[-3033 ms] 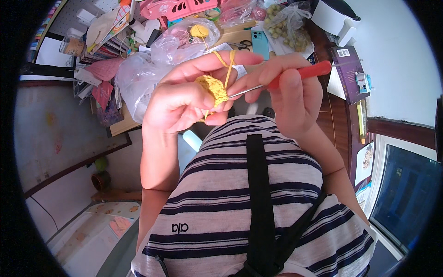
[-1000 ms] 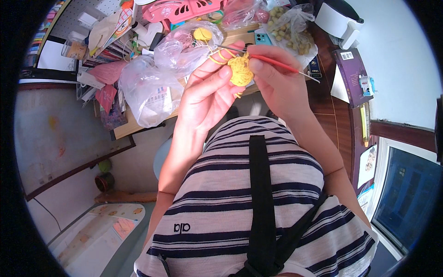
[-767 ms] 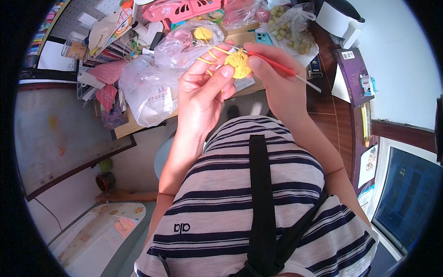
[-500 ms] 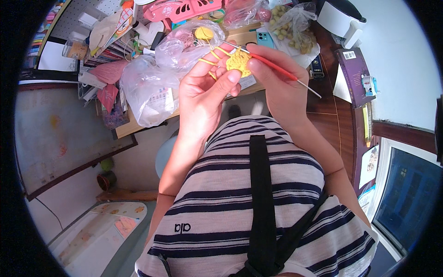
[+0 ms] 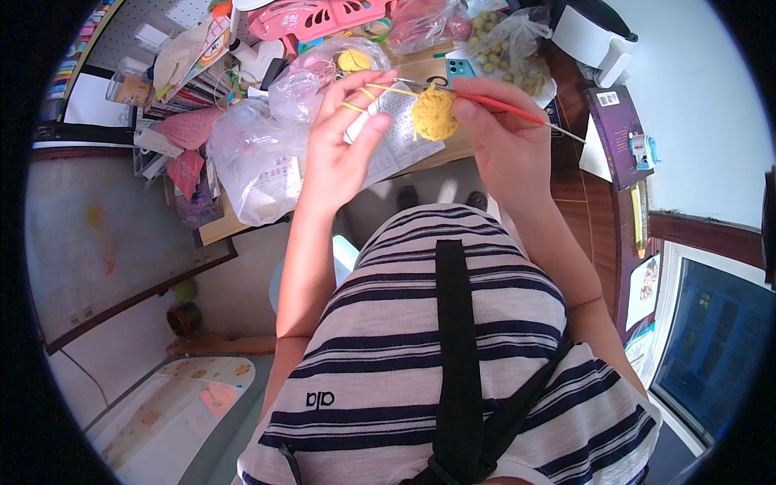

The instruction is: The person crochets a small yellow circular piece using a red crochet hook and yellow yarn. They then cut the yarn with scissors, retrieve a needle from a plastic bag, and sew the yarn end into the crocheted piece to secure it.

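Note:
Yellow yarn [image 5: 392, 88] winds around the fingers of my left hand [image 5: 338, 153] and runs taut to a small round crochet piece [image 5: 436, 115]. My left fingers are curled to keep the yarn, while the thumb stands away from the piece. Closed in a pinch, my right hand [image 5: 513, 145] grips a crochet hook [image 5: 505, 107] with a red handle and metal ends. The yellow piece hangs at the hook beside my right fingertips. Beyond my left hand, a yellow yarn ball [image 5: 354, 61] sits in a clear plastic bag [image 5: 250, 162].
A printed sheet [image 5: 400, 137] lies on the wooden table [image 5: 461, 145] under my hands. Farther back are a pink basket [image 5: 323, 18], a teal phone [image 5: 460, 68] and a bag of round greenish fruit [image 5: 509, 48]. A purple box [image 5: 616, 133] stands at the right.
My left thumb and fingers have let go of the crochet piece, and that hand has moved left. My right hand has shifted right with the hook and piece, stretching the yarn between them.

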Demonstrator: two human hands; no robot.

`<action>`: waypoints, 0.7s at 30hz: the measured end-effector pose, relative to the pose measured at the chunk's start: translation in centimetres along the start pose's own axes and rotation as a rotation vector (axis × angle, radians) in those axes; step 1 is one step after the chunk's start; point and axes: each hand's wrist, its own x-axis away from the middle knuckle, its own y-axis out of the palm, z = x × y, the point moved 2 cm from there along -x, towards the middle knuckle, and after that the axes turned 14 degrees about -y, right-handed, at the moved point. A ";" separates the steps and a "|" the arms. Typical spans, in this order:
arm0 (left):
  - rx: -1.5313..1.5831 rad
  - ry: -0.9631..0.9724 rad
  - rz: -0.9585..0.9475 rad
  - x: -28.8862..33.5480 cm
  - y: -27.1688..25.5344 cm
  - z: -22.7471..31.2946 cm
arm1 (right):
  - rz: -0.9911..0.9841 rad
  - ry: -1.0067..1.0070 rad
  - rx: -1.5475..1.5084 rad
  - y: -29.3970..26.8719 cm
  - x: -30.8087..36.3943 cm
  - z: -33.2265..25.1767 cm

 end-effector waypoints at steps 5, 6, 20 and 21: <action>0.545 -0.150 -0.232 0.9 0.0 0.1 | 0.133 0.101 -0.234 -0.4 -0.5 0.2; 0.762 -0.183 -0.265 1.0 0.0 -0.5 | 0.158 0.096 -0.302 -0.3 -0.7 0.1; 0.391 -0.231 -0.052 1.3 -0.1 4.9 | -0.115 -0.141 0.334 0.5 -0.5 -0.5; 0.433 -0.268 -0.093 1.6 0.3 4.9 | -0.170 -0.176 0.382 0.7 -0.5 -0.6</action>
